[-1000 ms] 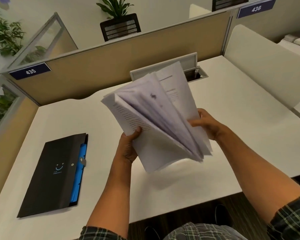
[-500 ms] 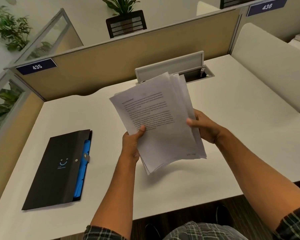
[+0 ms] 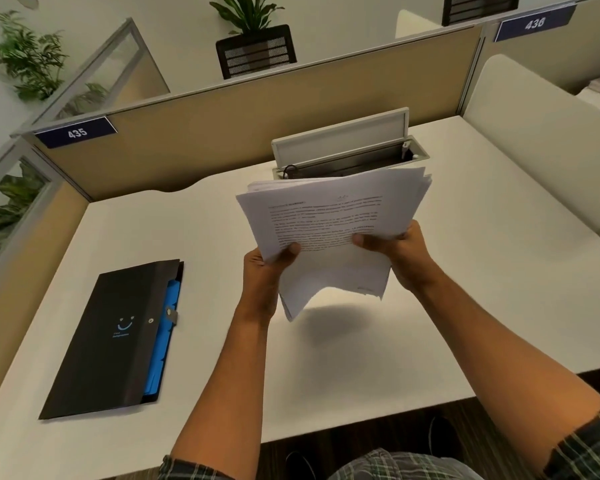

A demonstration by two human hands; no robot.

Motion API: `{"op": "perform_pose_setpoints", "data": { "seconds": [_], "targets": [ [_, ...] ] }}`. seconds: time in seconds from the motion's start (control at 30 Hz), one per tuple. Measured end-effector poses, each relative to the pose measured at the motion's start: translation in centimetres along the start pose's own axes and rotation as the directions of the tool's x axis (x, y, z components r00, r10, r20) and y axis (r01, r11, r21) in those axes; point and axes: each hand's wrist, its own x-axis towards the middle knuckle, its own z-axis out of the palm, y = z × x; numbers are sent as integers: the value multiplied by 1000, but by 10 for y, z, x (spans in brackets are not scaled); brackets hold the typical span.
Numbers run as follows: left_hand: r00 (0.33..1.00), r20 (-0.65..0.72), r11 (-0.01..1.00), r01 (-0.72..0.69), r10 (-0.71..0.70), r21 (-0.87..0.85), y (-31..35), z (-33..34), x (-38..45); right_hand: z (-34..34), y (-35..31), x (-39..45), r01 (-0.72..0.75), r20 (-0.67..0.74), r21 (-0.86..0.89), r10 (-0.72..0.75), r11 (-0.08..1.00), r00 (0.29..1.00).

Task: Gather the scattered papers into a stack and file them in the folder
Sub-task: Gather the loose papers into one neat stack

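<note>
**What cannot be seen or read**

The printed lines on the top sheet of the papers (image 3: pixel 329 216) are too blurred to read. The fingers of both hands (image 3: pixel 262 268) lie hidden behind the sheets; only the thumbs show. The small wording under the smile mark on the folder (image 3: pixel 118 337) is too small to read. Both elbows are cut off by the bottom edge.

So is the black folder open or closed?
Closed. The folder lies flat on the desk, its cover down, with its clasp tab across the edge.

Your folder (image 3: pixel 113 337) lies on the tabletop (image 3: pixel 465 271) at your left; the papers (image 3: pixel 329 230) hang above its middle, before the cable tray (image 3: pixel 347 150).
</note>
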Motion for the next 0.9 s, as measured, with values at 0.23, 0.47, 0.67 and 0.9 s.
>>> {"op": "perform_pose_setpoints", "data": {
  "seconds": [0.23, 0.47, 0.67, 0.9],
  "targets": [
    [998, -33, 992, 49, -53, -120, -17, 1, -6, -4, 9, -4, -33, 66, -39, 35, 999, 997],
    [987, -18, 963, 154, -162, -222, -40, -7, -8, -6, 30, -11, -94, 27, -82, 96, 992, 995],
    [990, -12, 980, 139, -142, -145, -29, -9, -7, -3, 25, -10, -68, 25, -29, 69, 997, 997],
    [988, 10, 988, 155, -155, 8, -38, -24, -15, -27, 38, -14, -101, 50, -90, 105, 991, 993]
  ]
}}
